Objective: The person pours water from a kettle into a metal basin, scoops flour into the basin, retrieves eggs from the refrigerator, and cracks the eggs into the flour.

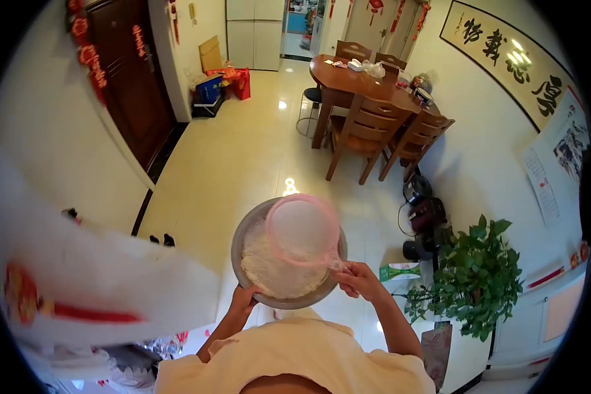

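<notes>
My left hand (246, 299) is closed on the lower left rim of a wide grey metal basin (241, 226), held in front of my body. Inside the basin lies a pale, floury-looking mass (259, 259); I cannot tell exactly what it is. My right hand (361, 281) grips the short handle of a pink sieve (303, 230) with a round, whitish mesh. The sieve is over the upper right part of the basin and hides some of what lies below. Whether it touches the rim, I cannot tell.
Ahead stands a wooden dining table (335, 72) with chairs (374, 125) and a stool (312, 95). A leafy plant (476, 276) is at my right, near appliances (427, 213). Bags and boxes (210, 88) sit by the left wall, past a dark door (128, 72). Tiled floor (243, 151) lies between.
</notes>
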`<state>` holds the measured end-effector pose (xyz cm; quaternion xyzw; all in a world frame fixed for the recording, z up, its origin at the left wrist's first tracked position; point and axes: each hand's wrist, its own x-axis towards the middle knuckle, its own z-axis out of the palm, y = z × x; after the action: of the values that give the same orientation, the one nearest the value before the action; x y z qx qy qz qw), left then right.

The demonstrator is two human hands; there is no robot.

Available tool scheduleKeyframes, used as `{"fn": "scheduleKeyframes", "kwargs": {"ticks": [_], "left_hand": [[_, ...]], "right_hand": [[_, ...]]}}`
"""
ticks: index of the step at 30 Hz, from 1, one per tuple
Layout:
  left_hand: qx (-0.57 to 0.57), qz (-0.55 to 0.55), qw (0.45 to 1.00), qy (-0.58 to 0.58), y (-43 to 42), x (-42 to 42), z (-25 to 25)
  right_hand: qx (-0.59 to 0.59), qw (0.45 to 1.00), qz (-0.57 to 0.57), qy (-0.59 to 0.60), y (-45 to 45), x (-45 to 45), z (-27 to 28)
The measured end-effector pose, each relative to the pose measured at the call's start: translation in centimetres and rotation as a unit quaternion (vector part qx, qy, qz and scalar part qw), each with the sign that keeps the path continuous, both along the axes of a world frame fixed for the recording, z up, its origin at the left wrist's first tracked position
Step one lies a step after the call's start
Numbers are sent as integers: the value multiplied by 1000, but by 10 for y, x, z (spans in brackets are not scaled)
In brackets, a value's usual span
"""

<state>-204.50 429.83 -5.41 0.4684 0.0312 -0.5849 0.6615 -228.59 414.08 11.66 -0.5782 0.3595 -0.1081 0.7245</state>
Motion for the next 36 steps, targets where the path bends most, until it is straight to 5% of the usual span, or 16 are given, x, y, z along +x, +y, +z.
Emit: {"fn": "scheduleKeyframes", "kwargs": {"ticks": [13,27,36], "left_hand": [[33,17,999,-5,-376,211,-6],[44,-27,998,21,-880,365,-7],[79,-5,996,40,-1133,394,-36]], "right_hand": [[36,998,50,-31,-390,225,-27],[-14,962,-260,-86,-866,316,15],[-78,895,-423,-118,-1260,299,-88]]}}
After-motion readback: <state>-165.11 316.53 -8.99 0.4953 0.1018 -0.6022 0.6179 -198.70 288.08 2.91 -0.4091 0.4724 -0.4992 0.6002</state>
